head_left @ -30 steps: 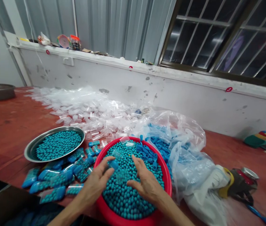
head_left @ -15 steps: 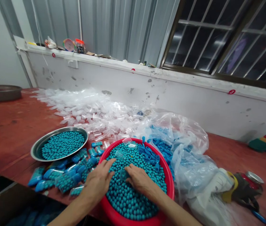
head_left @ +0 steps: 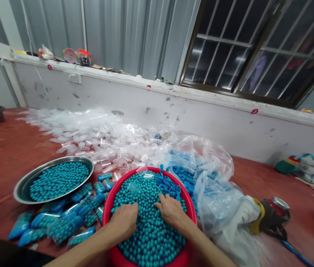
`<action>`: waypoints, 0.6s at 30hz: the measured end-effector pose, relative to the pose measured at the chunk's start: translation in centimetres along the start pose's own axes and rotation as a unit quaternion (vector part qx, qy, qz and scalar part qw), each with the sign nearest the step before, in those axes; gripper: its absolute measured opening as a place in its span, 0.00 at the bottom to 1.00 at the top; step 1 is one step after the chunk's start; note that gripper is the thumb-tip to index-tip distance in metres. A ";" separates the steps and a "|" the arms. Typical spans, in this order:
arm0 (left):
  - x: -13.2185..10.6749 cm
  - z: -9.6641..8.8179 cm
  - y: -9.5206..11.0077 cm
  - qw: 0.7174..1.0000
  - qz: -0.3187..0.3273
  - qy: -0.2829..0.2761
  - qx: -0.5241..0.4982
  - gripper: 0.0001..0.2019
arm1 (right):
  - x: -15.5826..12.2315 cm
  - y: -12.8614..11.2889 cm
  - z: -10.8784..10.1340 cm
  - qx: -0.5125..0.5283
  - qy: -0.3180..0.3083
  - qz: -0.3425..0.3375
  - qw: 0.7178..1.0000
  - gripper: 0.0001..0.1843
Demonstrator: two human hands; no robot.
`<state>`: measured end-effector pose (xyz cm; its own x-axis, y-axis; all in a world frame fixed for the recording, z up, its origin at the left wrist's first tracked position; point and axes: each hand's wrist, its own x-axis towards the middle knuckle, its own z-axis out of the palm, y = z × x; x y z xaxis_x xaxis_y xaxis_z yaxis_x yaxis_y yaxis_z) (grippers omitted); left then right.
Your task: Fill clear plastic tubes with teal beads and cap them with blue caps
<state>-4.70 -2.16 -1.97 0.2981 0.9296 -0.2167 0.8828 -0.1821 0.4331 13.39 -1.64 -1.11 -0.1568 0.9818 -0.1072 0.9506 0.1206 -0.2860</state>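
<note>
A red basin [head_left: 107, 207] in front of me is full of small teal balls [head_left: 151, 241], with blue caps [head_left: 169, 183] and a couple of clear tubes on top at its far side. Both my hands rest in the balls. My left hand [head_left: 124, 221] is curled into them, fingers bent under. My right hand [head_left: 170, 210] lies beside it, fingers curled down into the balls. What either hand grips is hidden.
A steel tray [head_left: 23, 187] of teal balls sits to the left, with filled blue-capped tubes [head_left: 59, 222] in front of it. Clear empty tubes [head_left: 90, 133] are heaped behind. A plastic bag [head_left: 209, 178] of blue caps lies right, beside a tin [head_left: 278, 205].
Both hands drew closer together and curled down into the balls; the left hand's fingers went from spread to bent under. The view shifted slightly.
</note>
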 end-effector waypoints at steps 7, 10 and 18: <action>3.6 2.4 3.0 0.971 -0.023 -0.058 -0.232 0.10 | 2.0 -0.3 1.8 0.113 0.026 -0.018 0.993 0.13; 3.5 2.7 2.9 0.928 -0.029 -0.092 -0.360 0.11 | 1.7 0.5 1.3 0.164 0.045 -0.042 0.985 0.10; 2.2 1.6 0.9 0.734 -0.017 -0.117 -0.668 0.14 | 0.2 1.9 -0.9 -0.044 0.138 -0.044 0.988 0.13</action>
<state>-2.66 -0.83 -3.39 0.4761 0.8174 -0.3242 -0.2071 0.4626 0.8620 15.42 -1.04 -0.86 -0.1723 0.9681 0.1817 0.9582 0.2075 -0.1968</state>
